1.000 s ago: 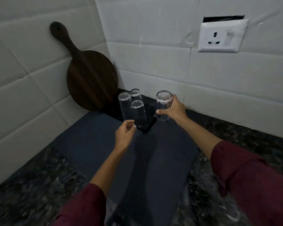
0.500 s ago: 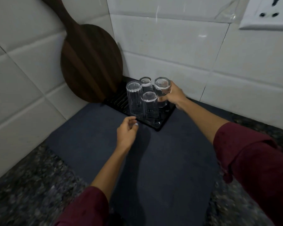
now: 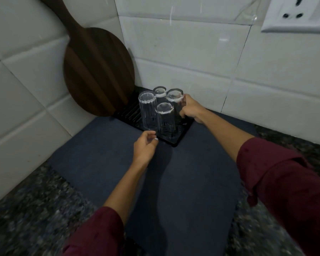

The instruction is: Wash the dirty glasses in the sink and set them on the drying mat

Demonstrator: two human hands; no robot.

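In the head view, four clear glasses stand upside down, close together on a black ridged tray at the far corner of the dark drying mat, toward 12 o'clock on the speckled surface. The right hand curls its fingers round the glass at the cluster's 2 o'clock. The left hand hangs at the cluster's 7 o'clock, fingers loosely curled and holding nothing, just beside the nearest glass; a wooden board leans on the tiles at 10 o'clock.
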